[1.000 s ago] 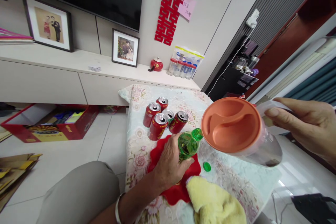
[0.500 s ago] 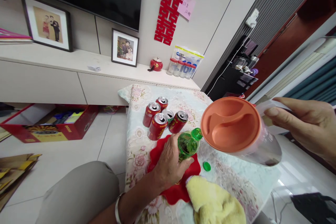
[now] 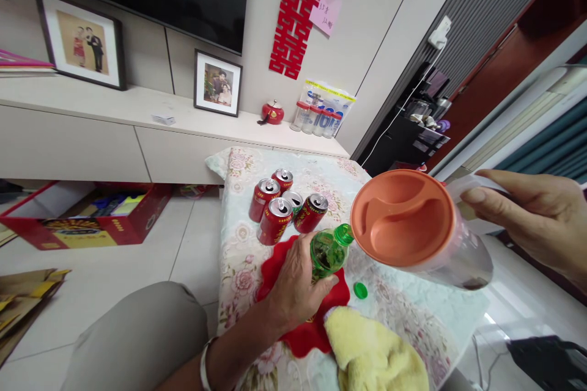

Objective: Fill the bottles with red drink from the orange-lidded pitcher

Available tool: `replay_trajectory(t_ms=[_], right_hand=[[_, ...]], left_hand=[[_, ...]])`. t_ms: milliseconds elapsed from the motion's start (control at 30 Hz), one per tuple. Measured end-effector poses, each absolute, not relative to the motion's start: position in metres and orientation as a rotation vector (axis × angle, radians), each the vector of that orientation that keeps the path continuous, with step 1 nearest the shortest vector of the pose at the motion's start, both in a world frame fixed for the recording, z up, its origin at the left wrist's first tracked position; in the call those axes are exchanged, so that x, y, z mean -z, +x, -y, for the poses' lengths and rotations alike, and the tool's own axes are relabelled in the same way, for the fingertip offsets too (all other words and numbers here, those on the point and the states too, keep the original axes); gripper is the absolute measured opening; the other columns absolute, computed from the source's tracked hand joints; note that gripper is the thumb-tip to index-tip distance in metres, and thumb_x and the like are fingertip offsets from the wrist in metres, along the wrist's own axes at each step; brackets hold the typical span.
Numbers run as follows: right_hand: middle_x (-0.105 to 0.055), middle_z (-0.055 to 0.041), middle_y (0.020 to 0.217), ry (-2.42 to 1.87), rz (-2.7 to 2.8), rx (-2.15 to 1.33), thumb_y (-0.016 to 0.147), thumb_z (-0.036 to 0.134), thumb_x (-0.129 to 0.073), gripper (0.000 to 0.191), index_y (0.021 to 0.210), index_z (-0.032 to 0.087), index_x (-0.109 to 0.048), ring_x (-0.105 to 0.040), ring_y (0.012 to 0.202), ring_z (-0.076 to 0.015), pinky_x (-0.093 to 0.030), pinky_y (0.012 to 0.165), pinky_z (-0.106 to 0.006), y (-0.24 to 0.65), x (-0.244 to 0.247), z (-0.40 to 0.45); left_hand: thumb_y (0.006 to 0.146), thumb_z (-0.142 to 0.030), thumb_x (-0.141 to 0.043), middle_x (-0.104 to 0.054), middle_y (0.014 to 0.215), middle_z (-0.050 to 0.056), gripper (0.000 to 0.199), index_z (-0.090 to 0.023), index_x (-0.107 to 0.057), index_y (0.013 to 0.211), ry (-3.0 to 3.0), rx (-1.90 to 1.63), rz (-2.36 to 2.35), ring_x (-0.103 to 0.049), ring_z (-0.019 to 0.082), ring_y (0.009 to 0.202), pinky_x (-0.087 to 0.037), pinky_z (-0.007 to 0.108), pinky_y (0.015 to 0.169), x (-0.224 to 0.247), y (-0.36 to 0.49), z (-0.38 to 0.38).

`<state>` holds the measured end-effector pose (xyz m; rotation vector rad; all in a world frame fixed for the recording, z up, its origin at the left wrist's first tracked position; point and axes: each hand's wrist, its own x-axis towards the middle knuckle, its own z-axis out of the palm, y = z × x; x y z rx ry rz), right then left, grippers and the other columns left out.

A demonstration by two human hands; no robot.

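Observation:
My left hand (image 3: 293, 290) is wrapped round a green plastic bottle (image 3: 328, 253), uncapped and tilted with its mouth to the right. In my right hand (image 3: 536, 214) is the handle of a clear pitcher (image 3: 458, 263) with an orange lid (image 3: 398, 217). The pitcher leans towards the bottle, its lid close beside the bottle's mouth; a little dark liquid shows low inside it. I cannot tell whether anything flows between them. Beneath the bottle lies a red scalloped mat (image 3: 302, 342). A green cap (image 3: 360, 291) rests on the tablecloth to its right.
Several opened drink cans (image 3: 276, 220) stand just beyond my left hand. A yellow towel (image 3: 376, 348) lies at the near edge of the floral-covered table (image 3: 243, 238). Past the table runs a low cabinet (image 3: 183, 140) with glass jars (image 3: 316, 121). A red box (image 3: 87, 220) sits on the floor.

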<state>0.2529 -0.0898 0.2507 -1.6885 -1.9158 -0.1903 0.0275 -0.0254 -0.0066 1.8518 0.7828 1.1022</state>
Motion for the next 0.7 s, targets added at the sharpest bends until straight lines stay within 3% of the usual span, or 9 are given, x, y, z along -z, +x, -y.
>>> replay_trajectory(t_ms=[433,700], right_hand=[[-0.072,-0.0034,0.061,-1.685,1.902,0.209,0.078,0.070,-0.068,0.044,0.076,0.027,-0.080,-0.066,0.053,-0.0220,-0.052,0.043,-0.030,0.2515,-0.2518,0.0900],[-0.069,0.0016,0.059,-1.673,1.904,0.189,0.081,0.068,-0.067,0.036,0.075,0.034,-0.079,-0.064,0.052,-0.0208,-0.050,0.042,-0.031,0.2495,-0.2499,0.0901]], left_hand=[[0.079,-0.029,-0.063,-0.059,0.128,0.020,0.062,-0.015,-0.038,0.133,1.856,-1.092,-0.782,-0.059,0.034,0.123,-0.051,0.055,0.100,0.0082,0.0275,0.0249],[0.079,-0.028,-0.064,-0.059,0.128,0.017,0.062,-0.017,-0.038,0.134,1.868,-1.131,-0.765,-0.060,0.033,0.122,-0.051,0.054,0.100,0.0097,0.0278,0.0245]])
